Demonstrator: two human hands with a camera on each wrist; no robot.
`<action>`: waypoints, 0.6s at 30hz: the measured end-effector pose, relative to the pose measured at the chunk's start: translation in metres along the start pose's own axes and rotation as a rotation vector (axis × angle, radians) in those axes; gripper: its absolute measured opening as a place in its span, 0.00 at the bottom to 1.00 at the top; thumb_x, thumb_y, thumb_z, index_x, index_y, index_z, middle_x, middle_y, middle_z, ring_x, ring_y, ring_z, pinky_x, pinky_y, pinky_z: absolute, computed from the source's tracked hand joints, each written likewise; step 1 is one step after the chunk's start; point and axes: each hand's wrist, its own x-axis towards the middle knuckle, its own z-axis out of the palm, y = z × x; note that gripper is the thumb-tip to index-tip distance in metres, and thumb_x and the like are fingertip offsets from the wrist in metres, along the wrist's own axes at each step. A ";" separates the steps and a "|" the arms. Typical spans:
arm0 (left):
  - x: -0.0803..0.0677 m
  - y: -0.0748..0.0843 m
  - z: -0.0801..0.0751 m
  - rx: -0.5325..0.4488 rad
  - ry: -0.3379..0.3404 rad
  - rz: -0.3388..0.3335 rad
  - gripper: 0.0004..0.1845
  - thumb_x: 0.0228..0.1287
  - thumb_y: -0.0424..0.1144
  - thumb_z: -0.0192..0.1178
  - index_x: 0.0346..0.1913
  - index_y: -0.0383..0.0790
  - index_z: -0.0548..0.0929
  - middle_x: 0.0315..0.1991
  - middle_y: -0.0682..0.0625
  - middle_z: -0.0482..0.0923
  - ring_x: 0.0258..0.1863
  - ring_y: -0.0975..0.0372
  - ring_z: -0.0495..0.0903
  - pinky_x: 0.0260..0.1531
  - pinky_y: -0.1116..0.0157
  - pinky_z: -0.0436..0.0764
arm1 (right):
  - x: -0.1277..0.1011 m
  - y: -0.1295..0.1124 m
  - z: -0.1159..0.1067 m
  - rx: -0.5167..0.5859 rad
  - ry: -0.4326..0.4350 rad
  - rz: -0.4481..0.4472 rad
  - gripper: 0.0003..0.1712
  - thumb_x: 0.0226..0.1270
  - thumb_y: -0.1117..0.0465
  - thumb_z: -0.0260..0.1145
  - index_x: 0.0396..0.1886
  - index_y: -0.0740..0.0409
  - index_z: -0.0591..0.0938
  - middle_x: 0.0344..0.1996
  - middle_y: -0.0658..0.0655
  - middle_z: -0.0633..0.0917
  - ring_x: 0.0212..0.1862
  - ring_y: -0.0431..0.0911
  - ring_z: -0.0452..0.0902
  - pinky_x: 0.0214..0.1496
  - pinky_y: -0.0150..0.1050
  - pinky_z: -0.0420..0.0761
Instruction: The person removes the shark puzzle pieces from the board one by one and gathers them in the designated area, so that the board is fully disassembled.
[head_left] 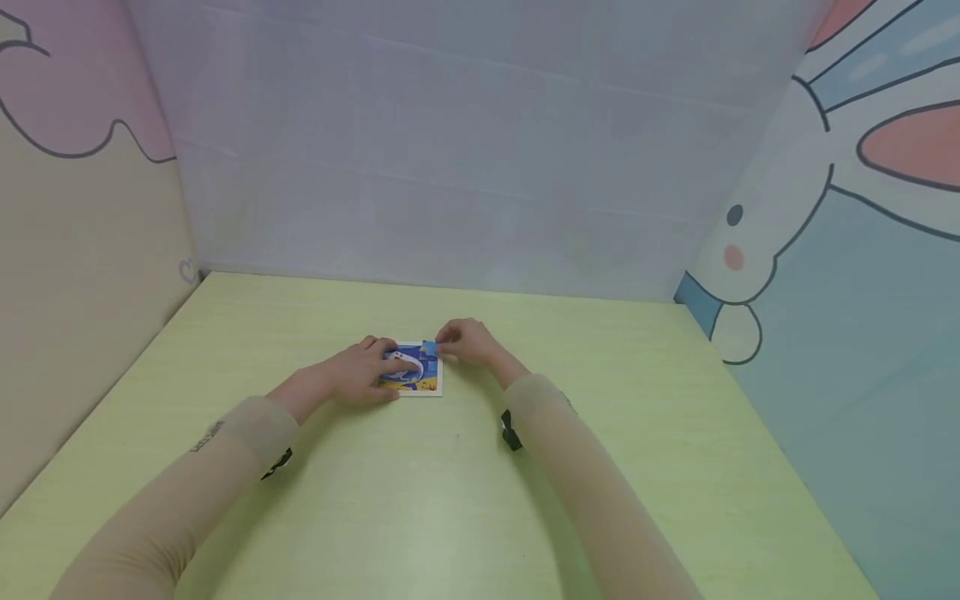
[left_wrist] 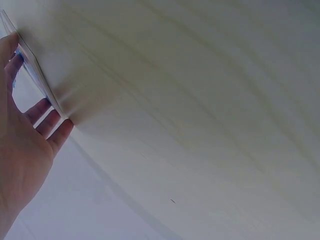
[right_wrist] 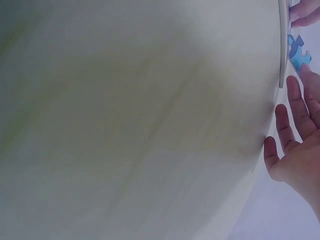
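Green tabletop is filling the head view, walled by cartoon panels. I am seeing the puzzle (head_left: 417, 372) lying flat mid-table, a near-square board with no real long axis, its edges running about square to the table (head_left: 600, 467) edges. My left hand (head_left: 360, 372) is resting on the puzzle's left half, fingers fairly straight, pinning it. My right hand (head_left: 467, 340) is pinching a blue piece (head_left: 429, 347) at the puzzle's far right corner.

Left wrist view: the left hand (left_wrist: 25, 145) is lying flat against the puzzle (left_wrist: 35, 75), seen edge-on.

Right wrist view: the right hand (right_wrist: 300, 145) is showing lower fingers spread; the piece (right_wrist: 298, 50) is sitting beside the puzzle's rim (right_wrist: 283, 45), tab pointing away from the fingers.

I judge that seating it well means matching tabs first, then pressing straight down while the left hand is holding the board firm.
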 end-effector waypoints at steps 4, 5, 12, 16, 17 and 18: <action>0.000 -0.002 0.001 0.013 0.014 0.012 0.30 0.65 0.56 0.54 0.69 0.60 0.65 0.67 0.35 0.58 0.62 0.42 0.62 0.59 0.43 0.66 | 0.001 -0.001 0.000 0.029 0.032 -0.002 0.08 0.62 0.57 0.67 0.40 0.54 0.83 0.38 0.51 0.84 0.45 0.45 0.78 0.51 0.38 0.77; 0.000 -0.002 0.001 0.015 0.017 0.014 0.30 0.65 0.56 0.54 0.69 0.60 0.65 0.67 0.35 0.58 0.62 0.42 0.62 0.59 0.43 0.66 | 0.001 0.000 0.001 0.036 0.038 -0.003 0.08 0.62 0.57 0.67 0.39 0.53 0.83 0.38 0.50 0.84 0.45 0.45 0.78 0.51 0.38 0.77; 0.002 -0.006 0.006 0.011 0.028 0.010 0.30 0.64 0.57 0.54 0.69 0.62 0.65 0.67 0.36 0.58 0.62 0.43 0.61 0.60 0.43 0.64 | -0.002 0.002 -0.003 0.046 0.068 -0.010 0.08 0.61 0.57 0.68 0.39 0.53 0.83 0.38 0.51 0.85 0.47 0.45 0.79 0.53 0.39 0.76; 0.003 -0.007 0.008 -0.010 0.026 -0.009 0.29 0.64 0.58 0.55 0.68 0.63 0.65 0.67 0.38 0.58 0.62 0.44 0.60 0.61 0.43 0.63 | -0.004 0.003 -0.008 0.026 0.062 -0.025 0.09 0.61 0.57 0.68 0.41 0.53 0.84 0.40 0.51 0.86 0.47 0.44 0.80 0.55 0.39 0.76; 0.004 -0.008 0.008 -0.012 0.026 -0.011 0.29 0.64 0.58 0.55 0.68 0.63 0.65 0.67 0.38 0.58 0.62 0.44 0.60 0.60 0.43 0.63 | -0.005 0.003 -0.010 0.023 0.059 -0.031 0.10 0.61 0.57 0.68 0.41 0.53 0.84 0.40 0.51 0.86 0.47 0.44 0.80 0.55 0.39 0.76; 0.004 -0.008 0.008 -0.013 0.026 -0.012 0.29 0.63 0.58 0.55 0.68 0.63 0.65 0.67 0.38 0.58 0.62 0.44 0.60 0.60 0.43 0.63 | -0.005 0.004 -0.012 0.019 0.057 -0.037 0.10 0.61 0.56 0.68 0.41 0.53 0.84 0.40 0.51 0.86 0.48 0.44 0.80 0.55 0.39 0.76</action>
